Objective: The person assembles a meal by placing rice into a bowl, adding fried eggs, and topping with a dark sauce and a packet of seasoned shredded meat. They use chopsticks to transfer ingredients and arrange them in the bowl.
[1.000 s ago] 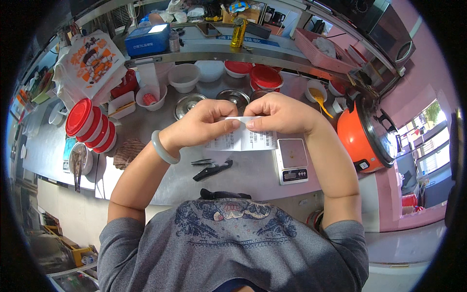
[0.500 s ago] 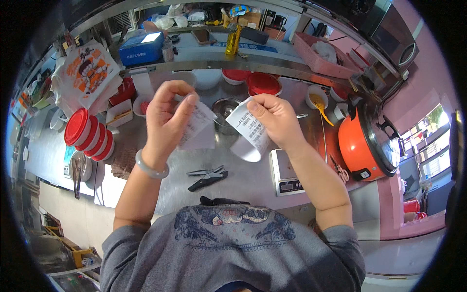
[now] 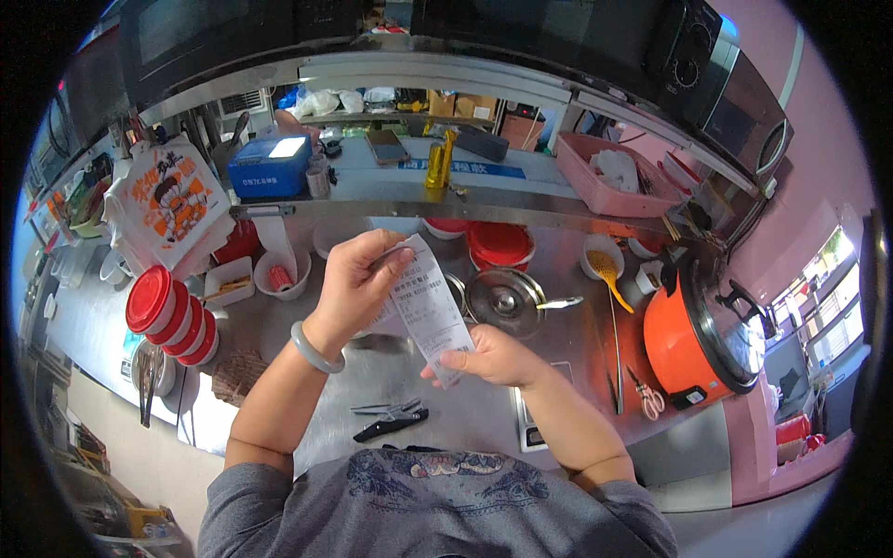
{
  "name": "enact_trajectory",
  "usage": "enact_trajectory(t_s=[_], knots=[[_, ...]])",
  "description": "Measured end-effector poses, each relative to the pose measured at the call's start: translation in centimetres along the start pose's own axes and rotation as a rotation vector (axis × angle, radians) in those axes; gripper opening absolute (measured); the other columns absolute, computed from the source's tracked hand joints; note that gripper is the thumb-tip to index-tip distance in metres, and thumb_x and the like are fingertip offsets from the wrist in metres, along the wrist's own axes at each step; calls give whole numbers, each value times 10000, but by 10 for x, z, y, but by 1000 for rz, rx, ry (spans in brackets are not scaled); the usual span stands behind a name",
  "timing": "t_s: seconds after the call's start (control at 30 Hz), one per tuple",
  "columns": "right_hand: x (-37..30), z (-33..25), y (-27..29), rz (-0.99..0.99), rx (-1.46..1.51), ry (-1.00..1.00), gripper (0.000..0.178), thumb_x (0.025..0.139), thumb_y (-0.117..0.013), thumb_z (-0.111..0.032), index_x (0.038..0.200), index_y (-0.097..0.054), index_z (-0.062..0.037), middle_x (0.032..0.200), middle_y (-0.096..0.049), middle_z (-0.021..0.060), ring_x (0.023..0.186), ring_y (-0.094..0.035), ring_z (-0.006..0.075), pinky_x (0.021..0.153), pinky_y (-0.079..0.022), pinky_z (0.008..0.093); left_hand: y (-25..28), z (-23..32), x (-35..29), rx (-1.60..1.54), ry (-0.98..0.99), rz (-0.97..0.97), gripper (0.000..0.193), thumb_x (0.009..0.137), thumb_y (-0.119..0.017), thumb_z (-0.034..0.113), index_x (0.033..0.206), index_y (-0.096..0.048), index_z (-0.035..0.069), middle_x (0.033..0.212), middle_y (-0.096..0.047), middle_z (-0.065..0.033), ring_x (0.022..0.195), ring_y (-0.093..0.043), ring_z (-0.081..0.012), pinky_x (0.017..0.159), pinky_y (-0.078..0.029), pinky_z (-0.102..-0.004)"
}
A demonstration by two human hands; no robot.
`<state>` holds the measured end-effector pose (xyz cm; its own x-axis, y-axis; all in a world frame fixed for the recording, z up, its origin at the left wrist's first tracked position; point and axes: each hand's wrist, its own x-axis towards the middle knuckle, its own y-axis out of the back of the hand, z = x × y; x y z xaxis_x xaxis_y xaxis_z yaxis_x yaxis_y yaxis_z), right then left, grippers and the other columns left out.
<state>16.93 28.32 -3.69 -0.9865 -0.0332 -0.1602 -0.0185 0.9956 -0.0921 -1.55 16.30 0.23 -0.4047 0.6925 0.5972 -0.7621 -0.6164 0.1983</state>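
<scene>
A long white printed receipt (image 3: 430, 312) is stretched between my hands above the steel counter. My left hand (image 3: 358, 288), with a pale bangle at the wrist, pinches its upper end. At the lower end, my right hand (image 3: 493, 358) grips it between thumb and fingers. Another white slip (image 3: 386, 324) shows partly behind the receipt near my left hand; what holds it is hidden. Below them on the counter lies a black and metal tool (image 3: 391, 420) that looks like a stapler. A round metal lid (image 3: 505, 302) sits beyond my right hand.
Stacked red-lidded tubs (image 3: 172, 316) stand left, beside a brown folded cloth (image 3: 239, 377). To the right are an orange rice cooker (image 3: 693, 339), scissors (image 3: 646, 395) and a yellow slotted spoon (image 3: 606, 270). A scale (image 3: 532, 437) lies partly under my right forearm. A shelf (image 3: 372, 205) crosses behind.
The hands held separate papers apart; now both grip one receipt. My right hand has come lower and left. The view has tilted up, showing more of the shelf and microwaves.
</scene>
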Motion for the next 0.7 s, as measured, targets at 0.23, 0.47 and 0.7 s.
enact_trajectory(t_s=[0.23,0.47,0.7], knots=[[69,3,37,180,62,258,192,941,-459,-128,1094,-508,-24,805,-562,32,638,-521,111,585,-432,246,21,-27,58,87,-244,137,70,841,-600,-2,901,-634,-12,751,-610,-47,692,-549,-87,628,-463,-232],[189,-46,81,654,447,557,213,826,-414,-70,1009,-510,-16,684,-466,18,488,-348,84,462,-312,243,69,-47,69,-11,-236,601,133,935,-510,97,1002,-572,0,880,-607,-33,816,-548,-86,743,-426,-212],[237,-57,87,723,377,520,199,833,-405,-83,993,-509,-27,648,-443,-4,473,-337,64,428,-314,230,66,-46,-42,-11,-110,418,117,933,-468,56,996,-549,-2,932,-596,-87,853,-573,-143,776,-440,-247]])
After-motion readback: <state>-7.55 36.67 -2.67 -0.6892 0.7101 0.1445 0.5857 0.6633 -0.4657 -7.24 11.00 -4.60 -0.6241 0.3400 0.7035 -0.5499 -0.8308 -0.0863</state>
